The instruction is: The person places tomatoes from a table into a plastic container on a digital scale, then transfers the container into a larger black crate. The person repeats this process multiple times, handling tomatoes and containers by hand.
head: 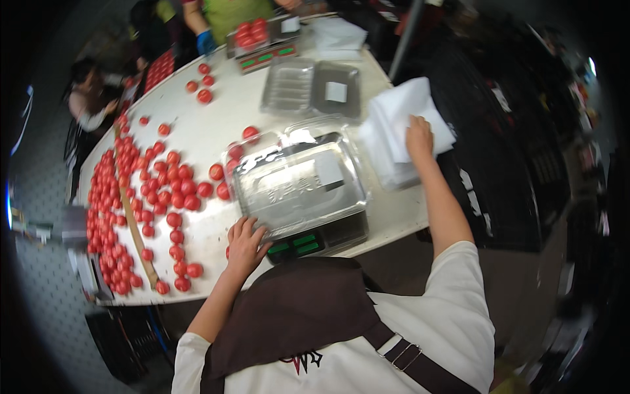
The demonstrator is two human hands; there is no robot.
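Observation:
My left hand [246, 246] rests at the near left corner of a clear plastic clamshell container [295, 187], its fingers apart. The container sits on a digital scale [344, 229] with lit green displays; a white label is on it. My right hand [420, 138] lies on a stack of white liner sheets [401, 118], the top one lifted or creased; whether the fingers pinch it I cannot tell. Tomatoes [188, 187] lie loose on the white table [221, 118] to the left, some close to the container's left edge.
Behind stand an open clear container [288, 86], another scale [268, 59] holding a tray of tomatoes [251, 33], and more white sheets [337, 37]. A wooden strip [130, 216] crosses the tomatoes. Co-workers are at the far and left sides; a metal pole [407, 39] rises at right.

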